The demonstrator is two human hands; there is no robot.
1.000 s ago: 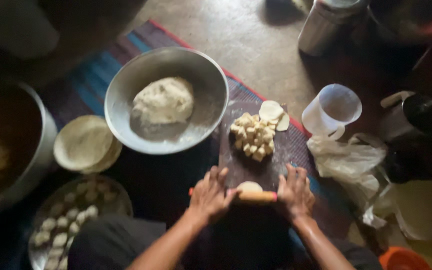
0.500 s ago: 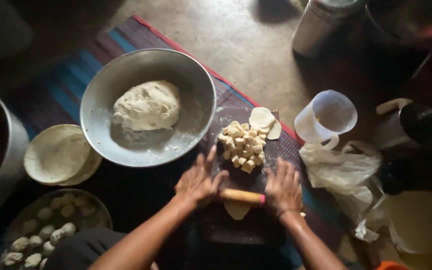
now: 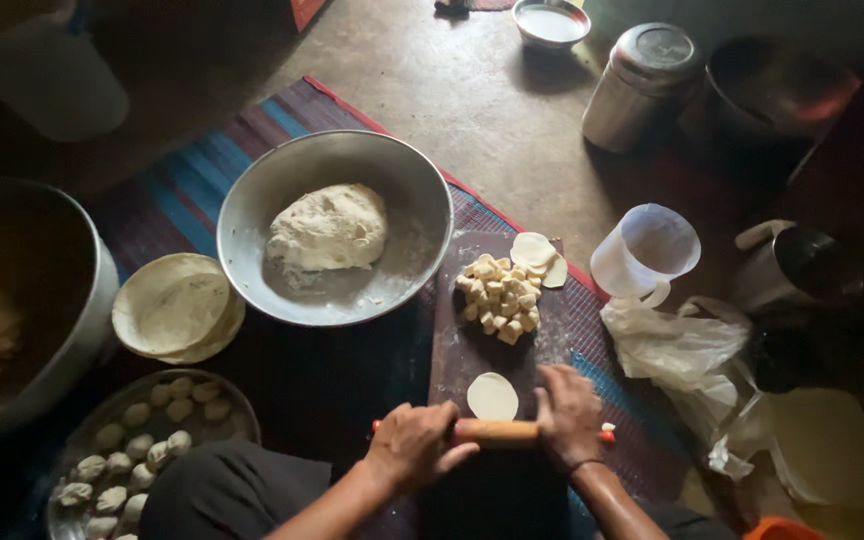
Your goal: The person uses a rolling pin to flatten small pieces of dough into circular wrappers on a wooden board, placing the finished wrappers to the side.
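Head view, the only one supplied: a wooden rolling pin (image 3: pixel 495 432) lies crosswise at the near end of a dark board (image 3: pixel 452 350), with a small flattened dough disc (image 3: pixel 492 396) lying just beyond it on the board, apparently clear of the pin. The left hand (image 3: pixel 414 444) rests over the pin's left end, fingers curled loosely down around it, palm on top; the right hand (image 3: pixel 569 415) covers the right end, fingers extended forward and bent over the barrel, not clenched. Both forearms come in from the bottom edge and converge on the pin, wrists low. Risks noted: the pin sits close to the board's near edge, so a further pull toward the body could carry it off the board onto the striped mat (image 3: pixel 182 180); uneven pressure between the two hands would likely leave the disc lopsided or thin on one side; the heap of cut dough pieces (image 3: pixel 497 290) stands just ahead on the same board, and a long forward stroke could run the pin into it. Adjacent items: a metal bowl (image 3: pixel 422 180) holding a dough lump (image 3: pixel 329 227), a stack of rolled rounds (image 3: pixel 174 305), a tray (image 3: pixel 242 415) of shaped pieces, and a plastic jug (image 3: pixel 647 255) to the right.
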